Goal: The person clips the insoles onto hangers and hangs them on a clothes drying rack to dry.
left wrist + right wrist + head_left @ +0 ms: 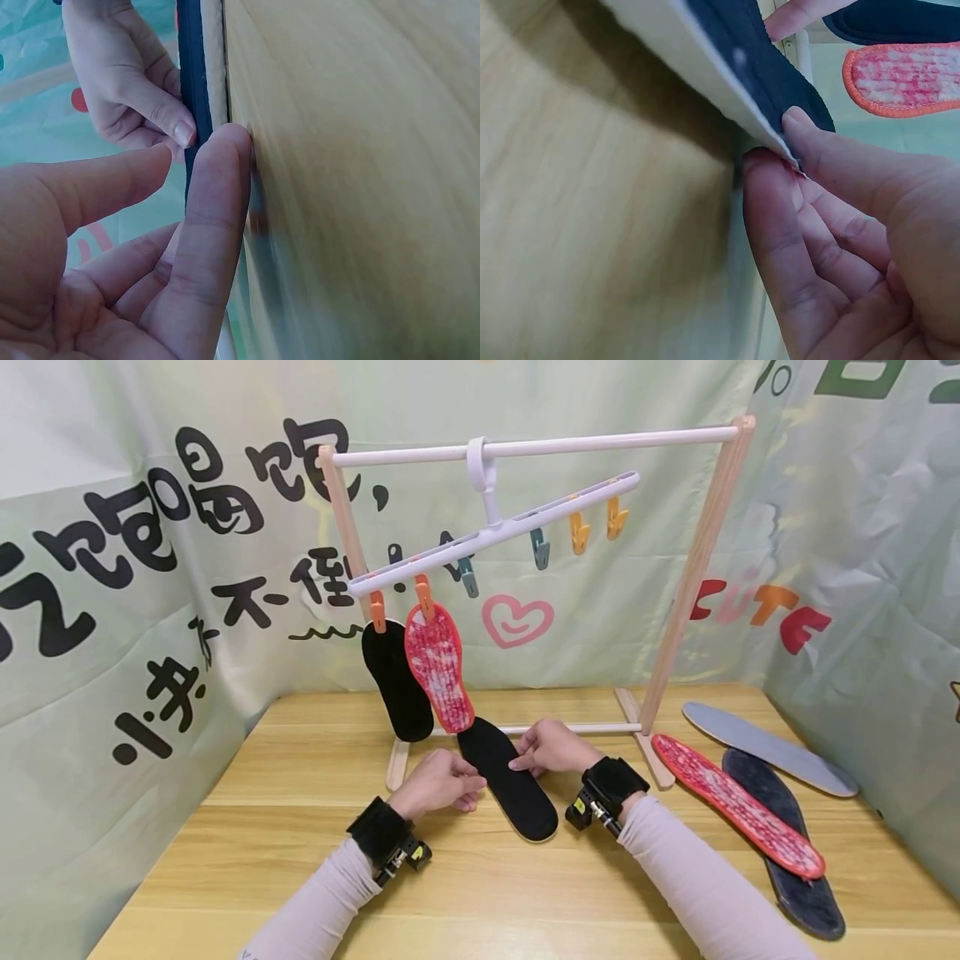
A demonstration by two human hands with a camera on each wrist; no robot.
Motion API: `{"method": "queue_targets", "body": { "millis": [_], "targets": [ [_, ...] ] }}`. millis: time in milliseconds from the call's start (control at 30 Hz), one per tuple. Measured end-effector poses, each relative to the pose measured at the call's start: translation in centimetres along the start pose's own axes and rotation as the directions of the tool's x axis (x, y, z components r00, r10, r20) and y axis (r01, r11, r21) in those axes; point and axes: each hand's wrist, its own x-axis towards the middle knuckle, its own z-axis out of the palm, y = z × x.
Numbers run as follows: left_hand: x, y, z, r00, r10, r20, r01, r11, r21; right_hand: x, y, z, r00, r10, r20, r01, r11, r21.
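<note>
A black insole (517,789) with a pale underside is held just above the wooden table. My right hand (557,747) pinches its right edge, thumb on the black face and fingers beneath, as the right wrist view shows. At its left edge is my left hand (441,782); in the left wrist view the thumb and index finger stand apart around that edge, and whether the index finger touches it I cannot tell. Behind them, another black insole (396,685) and a red-and-white insole (440,672) hang from orange clips (424,597) on a tilted white hanger (495,532).
The hanger hooks over the white bar (607,442) of a wooden-sided rack (693,585). Its other clips, teal (540,550) and yellow (579,535), hold nothing. On the table's right lie a grey insole (765,747), a red-and-white one (738,806) and a dark one (806,893).
</note>
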Motion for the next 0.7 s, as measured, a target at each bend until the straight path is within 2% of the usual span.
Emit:
{"method": "queue_targets", "body": {
  "millis": [367, 700],
  "targets": [
    [-0.07, 0.11, -0.20, 0.999, 0.039, 0.009, -0.039, 0.997, 0.066, -0.51, 0.27, 0.38, 1.000, 0.012, 0.003, -0.012, 0.996, 0.088],
    [-0.14, 0.37, -0.03, 0.999, 0.039, -0.026, -0.036, 0.995, 0.089, -0.77, 0.82, 0.56, 1.000, -0.001, -0.005, 0.002, 0.986, 0.167]
  ]
}}
